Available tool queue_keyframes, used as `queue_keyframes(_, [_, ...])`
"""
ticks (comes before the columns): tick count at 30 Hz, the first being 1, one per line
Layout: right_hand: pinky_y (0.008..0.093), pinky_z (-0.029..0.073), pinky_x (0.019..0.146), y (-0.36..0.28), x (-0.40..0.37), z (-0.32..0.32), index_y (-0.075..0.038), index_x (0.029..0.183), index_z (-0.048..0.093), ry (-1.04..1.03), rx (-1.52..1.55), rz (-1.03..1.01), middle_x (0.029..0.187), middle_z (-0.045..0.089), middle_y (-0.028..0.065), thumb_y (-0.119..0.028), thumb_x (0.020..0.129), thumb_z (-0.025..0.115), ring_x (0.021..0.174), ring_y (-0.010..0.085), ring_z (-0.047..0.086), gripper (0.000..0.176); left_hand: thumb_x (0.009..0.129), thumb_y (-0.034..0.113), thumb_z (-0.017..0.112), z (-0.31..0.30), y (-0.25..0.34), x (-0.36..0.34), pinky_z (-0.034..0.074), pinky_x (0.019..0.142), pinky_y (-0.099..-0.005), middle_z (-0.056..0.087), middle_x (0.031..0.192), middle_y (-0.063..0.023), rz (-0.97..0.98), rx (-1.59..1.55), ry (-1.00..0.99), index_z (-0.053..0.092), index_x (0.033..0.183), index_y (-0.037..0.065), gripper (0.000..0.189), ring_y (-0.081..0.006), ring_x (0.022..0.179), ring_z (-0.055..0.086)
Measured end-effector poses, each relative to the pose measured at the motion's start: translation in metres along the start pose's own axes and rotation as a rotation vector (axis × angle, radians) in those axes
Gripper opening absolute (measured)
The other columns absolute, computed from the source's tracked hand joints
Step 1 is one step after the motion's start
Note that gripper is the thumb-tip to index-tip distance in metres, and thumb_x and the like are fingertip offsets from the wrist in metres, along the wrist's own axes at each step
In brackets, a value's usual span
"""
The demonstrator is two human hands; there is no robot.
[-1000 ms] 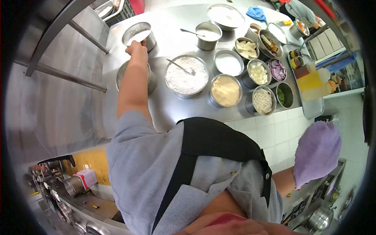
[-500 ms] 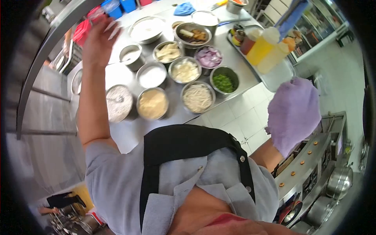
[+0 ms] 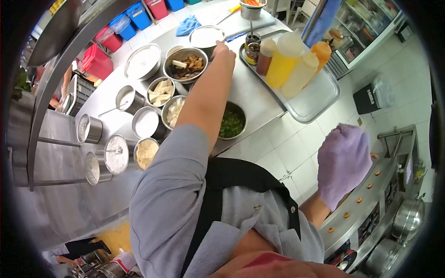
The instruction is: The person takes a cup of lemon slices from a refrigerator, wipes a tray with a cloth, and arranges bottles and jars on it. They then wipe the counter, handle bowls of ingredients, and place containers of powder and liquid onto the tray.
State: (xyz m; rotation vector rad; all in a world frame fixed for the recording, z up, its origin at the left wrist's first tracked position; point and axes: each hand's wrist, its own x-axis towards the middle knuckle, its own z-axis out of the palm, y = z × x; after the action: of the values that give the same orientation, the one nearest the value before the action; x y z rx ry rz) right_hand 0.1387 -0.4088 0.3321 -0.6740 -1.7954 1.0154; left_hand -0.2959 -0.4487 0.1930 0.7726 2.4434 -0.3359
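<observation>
My left hand (image 3: pixel 223 50) stretches across to the far side of the steel table. Its fingers are closed at the near right edge of a metal pot of white contents (image 3: pixel 207 36); the fingertips are partly hidden. Just left of it stands a bowl of dark and browned pieces (image 3: pixel 186 64). My forearm passes over the bowl of pale chunks (image 3: pixel 173 111) and beside the chopped greens (image 3: pixel 232 124). On the right, a purple cloth (image 3: pixel 344 162) covers my raised right hand, which holds it; the fingers are hidden beneath.
Several metal pots of powders stand at left, one with a whisk (image 3: pixel 116 151). A metal tray (image 3: pixel 320 103) carries sauce bottles at the table's right edge. A stove (image 3: pixel 354 204) runs along the right. Other people (image 3: pixel 76 250) are at the lower left and upper left.
My left hand has swung from the upper left across to the pot at the back. The view has shifted, so the table appears further left. The purple cloth stays over my right hand.
</observation>
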Motion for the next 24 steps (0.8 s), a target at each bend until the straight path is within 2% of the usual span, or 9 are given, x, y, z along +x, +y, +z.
queue_keyframes(1, [0.0229,0.044,0.067,0.001,0.001,-0.002,0.0,0.091,0.057,-0.004,-0.002,0.008,0.087,0.061,0.005,-0.002,0.073,0.063,0.074,0.0132,0.056,0.019,0.088,0.035,0.056,0.003,0.002,0.015,0.047,0.09,-0.0379,0.051,0.129,-0.0159,0.016,0.485,0.008,0.043,0.132,0.007,0.054,-0.0263,0.114,0.052])
queue_keyframes(4, [0.0226,0.044,0.066,0.006,0.003,-0.006,0.0,0.09,0.057,-0.03,0.003,0.033,0.087,0.061,0.0049,-0.001,0.073,0.063,0.073,0.0131,0.056,0.018,0.088,0.021,0.049,0.012,0.002,0.05,0.05,0.075,-0.0415,0.058,0.118,-0.0192,0.809,3.182,-0.931,0.045,0.124,0.0,0.042,-0.0292,0.093,0.062])
queue_keyframes(7, [0.0223,0.044,0.065,0.009,-0.001,-0.001,0.0,0.089,0.057,-0.097,0.024,0.075,0.086,0.061,0.0048,-0.001,0.073,0.063,0.072,0.013,0.056,0.018,0.088,0.01,0.043,0.004,0.0,0.048,0.053,0.063,-0.0324,0.059,0.108,-0.0175,0.609,3.099,-0.848,0.043,0.125,-0.001,0.039,-0.0258,0.077,0.064])
queue_keyframes(10, [0.022,0.044,0.064,0.015,-0.003,0.006,0.0,0.088,0.058,-0.2,0.072,0.13,0.086,0.061,0.0047,0.0,0.072,0.063,0.071,0.0129,0.055,0.017,0.09,0.008,0.041,-0.01,-0.01,0.043,0.056,0.067,-0.0292,0.057,0.105,-0.0163,0.347,3.08,-0.691,0.044,0.123,-0.002,0.035,-0.0242,0.076,0.062])
queue_keyframes(13, [0.0213,0.044,0.063,0.03,-0.009,0.013,0.001,0.09,0.058,-0.301,0.2,0.198,0.085,0.061,0.0046,0.001,0.072,0.063,0.07,0.0124,0.055,0.019,0.091,0.007,0.039,-0.02,-0.025,0.044,0.059,0.07,-0.0311,0.054,0.107,-0.019,0.093,3.116,-0.687,0.046,0.12,-0.003,0.031,-0.0261,0.079,0.061])
queue_keyframes(16, [0.0205,0.043,0.066,0.04,-0.006,0.02,0.0,0.097,0.057,-0.503,0.249,0.277,0.089,0.06,0.0048,-0.003,0.076,0.06,0.074,0.0116,0.055,0.021,0.088,0.001,0.043,-0.037,-0.031,-0.004,0.059,0.076,-0.0349,0.058,0.092,-0.0165,-0.014,3.169,-0.609,0.051,0.099,-0.01,0.017,-0.0265,0.077,0.062])
queue_keyframes(18, [0.0222,0.042,0.072,0.047,-0.004,0.03,-0.001,0.099,0.057,-0.593,0.492,0.392,0.093,0.059,0.0042,-0.003,0.08,0.056,0.081,0.0117,0.054,0.019,0.085,-0.003,0.046,-0.04,-0.033,-0.05,0.059,0.077,-0.0352,0.059,0.085,-0.0152,-0.163,3.201,-0.579,0.053,0.092,-0.011,0.012,-0.0263,0.076,0.062])
queue_keyframes(20, [0.026,0.04,0.083,0.066,-0.012,0.049,-0.002,0.1,0.057,-0.569,0.995,0.567,0.097,0.058,0.0029,0.0,0.083,0.052,0.091,0.0126,0.053,0.019,0.083,-0.005,0.047,-0.036,-0.034,-0.093,0.059,0.079,-0.0345,0.057,0.083,-0.0147,-0.37,3.255,-0.563,0.052,0.09,-0.011,0.011,-0.0263,0.078,0.061])
queue_keyframes(24, [0.0277,0.039,0.083,0.063,-0.025,0.086,-0.001,0.112,0.055,-0.624,2.325,0.913,0.103,0.056,0.0041,0.0,0.083,0.05,0.096,0.0131,0.05,0.029,0.083,-0.002,0.051,-0.006,-0.029,-0.171,0.058,0.08,-0.0381,0.051,0.073,-0.009,-0.553,3.498,-0.374,0.048,0.077,-0.004,0.006,-0.0217,0.069,0.058])
